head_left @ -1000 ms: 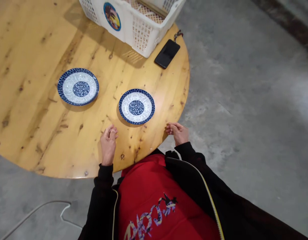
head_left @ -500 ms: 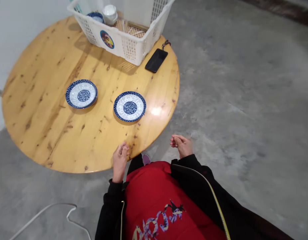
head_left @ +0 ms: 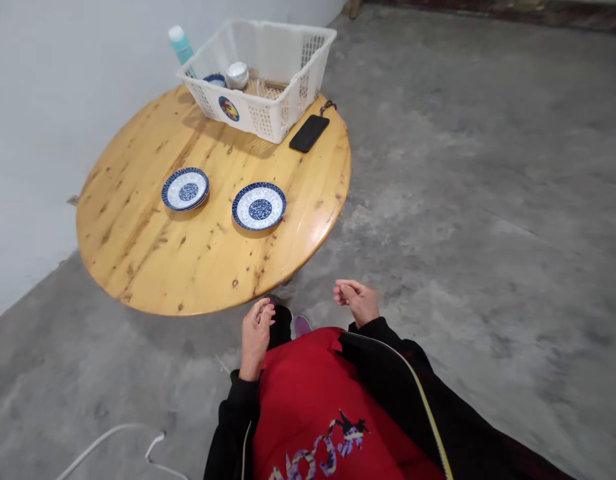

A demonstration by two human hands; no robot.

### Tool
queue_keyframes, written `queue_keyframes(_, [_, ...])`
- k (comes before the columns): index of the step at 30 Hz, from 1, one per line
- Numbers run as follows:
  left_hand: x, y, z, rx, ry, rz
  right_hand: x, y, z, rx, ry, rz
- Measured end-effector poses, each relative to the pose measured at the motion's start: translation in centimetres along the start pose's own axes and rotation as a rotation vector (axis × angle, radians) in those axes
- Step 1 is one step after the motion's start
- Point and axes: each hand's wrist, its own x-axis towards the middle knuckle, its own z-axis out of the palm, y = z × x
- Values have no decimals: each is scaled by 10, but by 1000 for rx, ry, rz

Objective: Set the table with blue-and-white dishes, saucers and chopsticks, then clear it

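Presently, our left hand [head_left: 257,339] and right hand [head_left: 359,304] are loosely half-open; from the left one, a blue-rimmed plate [head_left: 259,207] lies at twelve o'clock on the bench [head_left: 215,267], stacked plates [head_left: 186,189] at eleven.

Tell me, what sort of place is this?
Perhaps a simple dining or kitchen area, though I can't be certain: blue-and-white plates sit on a round wooden table, with a white basket holding more dishes.
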Motion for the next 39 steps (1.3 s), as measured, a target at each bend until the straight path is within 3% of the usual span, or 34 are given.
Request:
queue_keyframes(5, [-17,-5,-2,-20,30,-11,-12,3,-2,-7,-40,18])
queue_keyframes(10, [-14,3,0,-9,-14,23,-16,3,-5,8,2,19])
queue_keyframes(13, [-11,4,-10,3,-55,45,-18,7,4,4,13,28])
queue_keyframes(16, [-10,2,-38,7,-50,42,-24,15,28,-16,-33,34])
queue_keyframes(23, [-9,-13,-140,-21,129,16,-63,34,117,-50,-188,12])
queue_keyframes(28, [-7,-26,-199,-42,153,17,-93,52,164,-66,-229,8])
queue_keyframes(34, [-7,-38,-245,-45,112,3,-123,73,197,-66,-199,23])
queue_keyframes(39, [-5,-49,-262,-38,50,-26,-142,83,202,-60,-130,48])
